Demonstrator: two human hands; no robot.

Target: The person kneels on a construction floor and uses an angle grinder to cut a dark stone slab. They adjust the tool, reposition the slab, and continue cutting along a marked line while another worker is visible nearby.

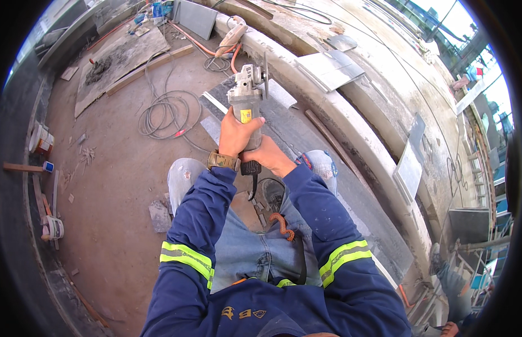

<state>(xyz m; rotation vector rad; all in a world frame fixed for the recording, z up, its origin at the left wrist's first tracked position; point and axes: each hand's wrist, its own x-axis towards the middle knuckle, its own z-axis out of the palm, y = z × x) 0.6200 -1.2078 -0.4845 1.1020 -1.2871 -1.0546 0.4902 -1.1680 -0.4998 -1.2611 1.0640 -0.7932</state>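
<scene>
Both my hands are closed around a dusty grey angle grinder (247,95), held out in front of me above my knees. My left hand (237,133) wraps the body just below the metal gear head. Lower down, my right hand (269,156) grips the rear part, and its palm side is hidden. The thin disc (266,77) stands edge-on at the right of the head, touching nothing that I can see. From the black rear end a cord (253,186) hangs between my legs. Beneath the grinder and to its right lies a long dark grey stone slab (379,241).
A coiled cable (160,115) lies on the dusty floor at left. Beyond it is a board with mortar (95,73). Another power tool (232,36) rests by the concrete ledge (339,115), which carries grey tiles (331,68). A bucket (42,140) stands far left. Another person's leg (455,283) shows lower right.
</scene>
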